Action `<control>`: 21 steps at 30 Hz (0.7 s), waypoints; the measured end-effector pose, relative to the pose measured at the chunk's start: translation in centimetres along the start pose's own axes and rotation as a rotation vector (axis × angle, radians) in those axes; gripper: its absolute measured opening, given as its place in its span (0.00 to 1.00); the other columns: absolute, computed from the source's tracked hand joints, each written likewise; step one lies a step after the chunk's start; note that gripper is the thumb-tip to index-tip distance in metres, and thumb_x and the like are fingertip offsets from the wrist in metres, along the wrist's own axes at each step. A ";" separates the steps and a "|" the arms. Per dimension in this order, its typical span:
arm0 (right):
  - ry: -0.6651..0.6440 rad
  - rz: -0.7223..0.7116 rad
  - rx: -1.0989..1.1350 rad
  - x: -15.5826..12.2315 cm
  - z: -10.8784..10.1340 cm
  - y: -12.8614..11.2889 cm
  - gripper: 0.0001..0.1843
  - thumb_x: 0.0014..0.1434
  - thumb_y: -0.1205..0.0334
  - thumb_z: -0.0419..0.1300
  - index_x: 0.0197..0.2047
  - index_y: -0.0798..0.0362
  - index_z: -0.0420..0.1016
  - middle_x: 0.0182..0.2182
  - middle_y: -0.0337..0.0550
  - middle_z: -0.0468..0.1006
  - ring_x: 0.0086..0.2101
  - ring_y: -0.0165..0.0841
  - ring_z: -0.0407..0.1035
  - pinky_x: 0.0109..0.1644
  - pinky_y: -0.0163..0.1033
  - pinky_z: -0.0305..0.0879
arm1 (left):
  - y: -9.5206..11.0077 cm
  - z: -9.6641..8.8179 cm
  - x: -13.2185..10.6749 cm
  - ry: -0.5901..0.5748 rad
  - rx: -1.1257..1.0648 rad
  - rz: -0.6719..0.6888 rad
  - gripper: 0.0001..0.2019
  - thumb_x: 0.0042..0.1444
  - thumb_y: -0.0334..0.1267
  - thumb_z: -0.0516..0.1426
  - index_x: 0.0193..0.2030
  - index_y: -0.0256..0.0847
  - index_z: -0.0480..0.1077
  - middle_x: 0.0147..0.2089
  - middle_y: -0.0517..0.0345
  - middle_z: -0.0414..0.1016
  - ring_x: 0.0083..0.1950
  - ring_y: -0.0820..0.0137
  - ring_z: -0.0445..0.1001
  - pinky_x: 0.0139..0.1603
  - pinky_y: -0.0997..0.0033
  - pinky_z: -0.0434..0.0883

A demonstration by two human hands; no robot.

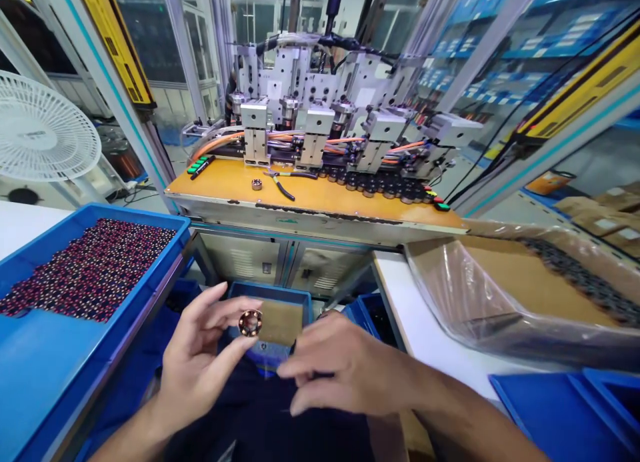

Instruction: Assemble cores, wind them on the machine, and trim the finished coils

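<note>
Between the thumb and fingers of my left hand is a small motor stator, a ring with copper windings around its inside. Its round opening faces me. To the right, apart from the stator, is my right hand, back of the hand up and fingers curled. A bit of something dark shows by its fingers, but I cannot make out what it is. Both hands are in front of my dark clothing, above a blue bin that stands low by the machine's cabinet.
A blue tray at left holds many small wound parts. On the machine's orange table lie pliers, a single stator and a row of dark round parts. At right stands a plastic-lined carton. A white fan stands left.
</note>
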State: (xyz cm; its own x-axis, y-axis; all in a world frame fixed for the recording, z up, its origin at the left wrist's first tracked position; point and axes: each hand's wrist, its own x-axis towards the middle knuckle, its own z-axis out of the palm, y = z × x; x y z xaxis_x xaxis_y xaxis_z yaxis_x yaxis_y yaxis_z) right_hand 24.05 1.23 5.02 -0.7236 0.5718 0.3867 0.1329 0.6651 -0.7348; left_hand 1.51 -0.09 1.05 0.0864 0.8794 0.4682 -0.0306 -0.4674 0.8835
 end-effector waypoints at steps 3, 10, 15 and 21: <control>0.291 0.273 0.352 0.5 0.7 0.7 0.19 0.52 0.49 0.73 0.35 0.55 0.75 0.28 0.39 0.76 0.27 0.27 0.69 0.33 0.33 0.66 | -0.5 0.4 -0.3 -0.062 0.036 0.076 0.35 0.57 0.19 0.59 0.68 0.55 0.60 0.55 0.56 0.81 0.56 0.68 0.80 0.56 0.70 0.77; 0.464 0.476 0.750 1.9 3.5 1.3 0.20 0.52 0.48 0.70 0.30 0.54 0.69 0.28 0.37 0.72 0.29 0.27 0.65 0.33 0.33 0.62 | -0.7 1.3 -0.1 -0.075 0.126 0.161 0.38 0.55 0.19 0.60 0.67 0.55 0.61 0.54 0.56 0.81 0.52 0.68 0.82 0.54 0.71 0.79; 0.605 0.441 0.868 1.1 5.7 2.1 0.21 0.57 0.45 0.67 0.30 0.54 0.67 0.24 0.35 0.68 0.25 0.26 0.62 0.32 0.34 0.60 | -0.7 1.3 -0.1 0.033 0.038 0.051 0.34 0.55 0.22 0.61 0.65 0.57 0.63 0.50 0.58 0.80 0.47 0.71 0.82 0.47 0.75 0.81; 0.538 0.464 0.854 0.3 4.8 1.9 0.23 0.56 0.43 0.67 0.34 0.54 0.68 0.27 0.35 0.68 0.28 0.27 0.62 0.33 0.35 0.59 | -1.1 0.6 -0.4 -0.058 0.018 0.026 0.34 0.57 0.21 0.60 0.67 0.55 0.61 0.53 0.56 0.80 0.52 0.69 0.81 0.52 0.74 0.79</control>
State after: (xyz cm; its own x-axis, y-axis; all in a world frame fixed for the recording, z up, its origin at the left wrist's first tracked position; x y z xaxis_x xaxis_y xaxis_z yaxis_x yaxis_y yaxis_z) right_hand 20.88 0.33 1.08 -0.3091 0.9509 0.0134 -0.3456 -0.0992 -0.9331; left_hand 2.09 0.06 -0.11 0.1437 0.8606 0.4885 -0.0159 -0.4916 0.8707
